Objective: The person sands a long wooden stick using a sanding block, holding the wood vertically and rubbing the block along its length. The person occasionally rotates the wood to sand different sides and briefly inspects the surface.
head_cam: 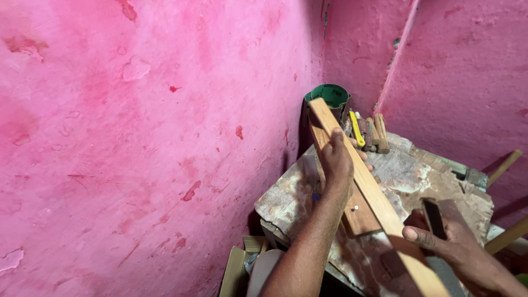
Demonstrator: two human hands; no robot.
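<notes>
A long pale wooden strip (369, 190) runs from the green bucket at the back down to the lower right, above a worn workbench (286, 195). My left hand (336, 159) grips the strip near its far end, fingers wrapped round its edge. Near the strip's lower end, my right hand (448, 242) is closed round a dark flat tool (434, 218) with a wooden part, held against the strip's side. A second, darker board (360, 214) lies under the strip on the bench.
A green bucket (330, 94) stands in the corner of the pink walls. Beside it lie a yellow-handled tool (356, 130) and wooden handles (380, 133). Wooden sticks (505, 165) jut out at the right. Cardboard (235, 272) sits below the bench.
</notes>
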